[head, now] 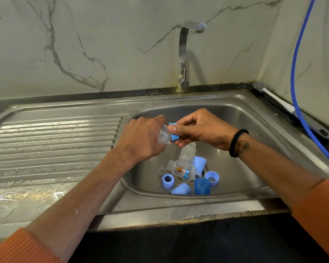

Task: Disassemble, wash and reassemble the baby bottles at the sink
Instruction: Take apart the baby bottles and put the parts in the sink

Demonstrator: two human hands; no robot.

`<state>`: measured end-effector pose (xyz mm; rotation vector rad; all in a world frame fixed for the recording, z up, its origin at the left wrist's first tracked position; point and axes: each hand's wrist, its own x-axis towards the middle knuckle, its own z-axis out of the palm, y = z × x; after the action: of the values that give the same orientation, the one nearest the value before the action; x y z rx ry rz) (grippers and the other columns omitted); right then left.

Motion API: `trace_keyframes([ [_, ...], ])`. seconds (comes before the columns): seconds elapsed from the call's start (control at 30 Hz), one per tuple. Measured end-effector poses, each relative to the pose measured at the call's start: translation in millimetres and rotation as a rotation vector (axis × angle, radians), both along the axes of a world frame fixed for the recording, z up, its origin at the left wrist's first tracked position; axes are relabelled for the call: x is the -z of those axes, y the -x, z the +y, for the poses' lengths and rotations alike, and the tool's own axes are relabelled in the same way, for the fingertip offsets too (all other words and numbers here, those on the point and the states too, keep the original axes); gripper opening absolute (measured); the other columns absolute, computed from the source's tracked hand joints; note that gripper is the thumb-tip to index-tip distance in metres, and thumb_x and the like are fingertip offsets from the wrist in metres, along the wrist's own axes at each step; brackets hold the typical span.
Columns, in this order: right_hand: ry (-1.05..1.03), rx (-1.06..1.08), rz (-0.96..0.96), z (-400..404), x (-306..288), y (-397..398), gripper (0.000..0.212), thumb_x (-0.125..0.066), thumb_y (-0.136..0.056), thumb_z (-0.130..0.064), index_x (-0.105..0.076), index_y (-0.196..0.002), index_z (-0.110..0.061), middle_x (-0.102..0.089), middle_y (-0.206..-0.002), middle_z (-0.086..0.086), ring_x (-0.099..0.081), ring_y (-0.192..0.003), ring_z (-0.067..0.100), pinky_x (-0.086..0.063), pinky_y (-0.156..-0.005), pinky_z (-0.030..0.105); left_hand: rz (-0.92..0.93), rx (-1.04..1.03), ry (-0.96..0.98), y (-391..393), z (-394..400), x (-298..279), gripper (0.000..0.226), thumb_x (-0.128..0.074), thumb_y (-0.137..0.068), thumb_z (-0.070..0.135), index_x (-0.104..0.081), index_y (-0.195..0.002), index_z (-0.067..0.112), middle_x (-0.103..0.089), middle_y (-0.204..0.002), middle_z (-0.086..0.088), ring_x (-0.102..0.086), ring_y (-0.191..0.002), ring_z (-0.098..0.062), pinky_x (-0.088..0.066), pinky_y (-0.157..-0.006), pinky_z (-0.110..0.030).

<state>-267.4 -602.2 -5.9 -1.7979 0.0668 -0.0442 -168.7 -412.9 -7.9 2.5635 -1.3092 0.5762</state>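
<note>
The left hand point(141, 138) is covering most of the small clear plastic bottle point(162, 133), and the right hand's fingers point(176, 129) are hiding part of its blue plastic collar point(174, 137). The blue hose point(300, 54) is running off the top and right edges. The printed label point(182, 172) on the clear bottle lying in the basin is too small to read.

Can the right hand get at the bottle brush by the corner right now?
Probably not yet: the right hand pinches the blue collar of the bottle held by the left hand. The bottle brush itself lies unobstructed.
</note>
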Motion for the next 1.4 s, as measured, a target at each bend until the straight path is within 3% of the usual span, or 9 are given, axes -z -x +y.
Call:
trace_keyframes([
  [0.2, 0.330, -0.006, -0.170, -3.8, -3.3, 3.2, 0.051, -0.094, -0.072, -0.022, -0.076, -0.120, -0.023, -0.078, -0.111, -0.008, -0.074, -0.105, 0.010, -0.058, -0.096, 0.025, 0.411, -0.026, -0.019, -7.0, -0.7, 5.0, 0.050, -0.075, -0.059, 0.056, -0.062, -0.102, 0.034, -0.067, -0.085, 0.009, -0.066, -0.079, -0.020, -0.056, -0.074, -0.036],
  [0.37, 0.347, -0.011, -0.199, -4.6, -4.8, 3.4, 0.059, -0.094, -0.073, -0.012, -0.071, -0.126, -0.026, -0.074, -0.119, -0.011, -0.071, -0.110, 0.009, -0.058, -0.098, 0.029, 0.416, -0.001, 0.052, -6.0, -1.8, 8.6, 0.071, -0.083, -0.062, 0.070, -0.059, -0.116, 0.032, -0.066, -0.095, 0.008, -0.066, -0.088, -0.021, -0.055, -0.081, -0.038],
  [0.5, 0.120, 0.055, -0.042, -2.1, -1.4, 2.2, 0.071, -0.093, -0.073, -0.038, -0.062, -0.137, -0.028, -0.077, -0.115, 0.000, -0.076, -0.102, 0.020, -0.063, -0.088, 0.041, 0.442, 0.020, 0.064, -4.3, 1.1, 7.8, 0.081, -0.083, -0.059, 0.075, -0.053, -0.120, 0.031, -0.062, -0.092, 0.010, -0.065, -0.088, -0.019, -0.054, -0.077, -0.036],
  [0.6, 0.080, 0.111, 0.018, 0.0, -0.9, -1.2, 0.058, -0.079, -0.083, -0.059, -0.071, -0.119, -0.014, -0.080, -0.099, 0.011, -0.078, -0.090, 0.030, -0.065, -0.083, 0.047, 0.250, 0.031, 0.009, -3.3, 2.2, 4.3, 0.078, -0.080, -0.066, 0.073, -0.052, -0.124, 0.030, -0.067, -0.099, 0.006, -0.066, -0.094, -0.023, -0.054, -0.077, -0.040],
  [0.7, 0.080, 0.100, 0.076, 0.6, -0.6, -1.7, 0.075, -0.060, -0.089, -0.075, -0.074, -0.108, -0.004, -0.079, -0.092, 0.018, -0.078, -0.084, 0.036, -0.065, -0.077, 0.042, 0.140, 0.030, 0.012, -3.1, 2.5, 2.8, 0.074, -0.078, -0.070, 0.072, -0.053, -0.124, 0.029, -0.070, -0.108, 0.004, -0.067, -0.098, -0.024, -0.052, -0.077, -0.038],
  [0.83, 0.130, 0.046, 0.033, -0.3, -1.2, 0.3, 0.054, -0.070, -0.092, -0.059, -0.077, -0.106, -0.006, -0.079, -0.093, 0.014, -0.078, -0.084, 0.030, -0.063, -0.074, 0.033, 0.126, 0.030, 0.000, -1.8, 3.7, 1.5, 0.071, -0.076, -0.072, 0.072, -0.053, -0.123, 0.029, -0.070, -0.108, 0.004, -0.066, -0.096, -0.022, -0.048, -0.073, -0.034],
  [1.03, 0.102, 0.030, 0.014, -2.8, -1.4, 0.8, 0.039, -0.083, -0.086, -0.037, -0.076, -0.113, -0.010, -0.080, -0.101, 0.011, -0.078, -0.094, 0.028, -0.064, -0.086, 0.041, 0.194, -0.007, -0.046, -0.1, 3.6, 1.1, 0.067, -0.078, -0.072, 0.069, -0.055, -0.120, 0.028, -0.070, -0.105, 0.005, -0.065, -0.093, -0.022, -0.053, -0.077, -0.038],
  [1.2, 0.225, 0.041, -0.087, -5.3, -2.8, 3.2, 0.041, -0.093, -0.075, -0.016, -0.077, -0.112, -0.023, -0.078, -0.108, 0.000, -0.074, -0.103, 0.015, -0.062, -0.091, 0.034, 0.339, -0.022, -0.055, 1.5, 3.8, 3.6, 0.067, -0.080, -0.071, 0.069, -0.057, -0.120, 0.029, -0.067, -0.100, 0.006, -0.064, -0.088, -0.019, -0.056, -0.080, -0.041],
  [1.4, 0.304, -0.009, -0.160, -5.7, -4.8, 2.3, 0.046, -0.086, -0.071, 0.008, -0.073, -0.108, -0.017, -0.075, -0.112, -0.006, -0.071, -0.108, 0.011, -0.060, -0.087, 0.027, 0.620, -0.026, -0.050, -0.8, 0.2, 5.1, 0.060, -0.084, -0.063, 0.071, -0.064, -0.099, 0.027, -0.070, -0.084, 0.009, -0.068, -0.076, -0.011, -0.055, -0.068, -0.029],
])
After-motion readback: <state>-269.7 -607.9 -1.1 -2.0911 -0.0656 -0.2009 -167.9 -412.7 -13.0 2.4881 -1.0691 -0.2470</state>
